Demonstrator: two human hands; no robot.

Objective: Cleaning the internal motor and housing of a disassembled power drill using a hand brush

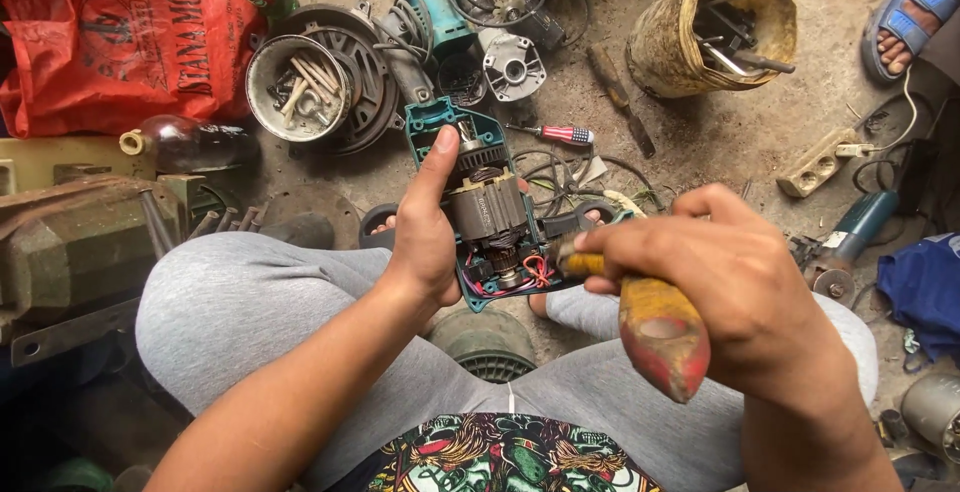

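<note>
Left hand (425, 227) wraps around the opened teal power-tool housing with its exposed grey motor (487, 207), thumb laid flat up the housing's left edge, fingers curled underneath. The housing sits raised over the grey-trousered knees. Right hand (730, 272), just right of the housing, fingers clenched on a yellow-and-red wooden handle (655, 324), its front end meeting the housing's lower right edge. Beyond the housing's top edge: a small red-handled screwdriver (562, 135) and crowded motor parts; bare floor further right.
</note>
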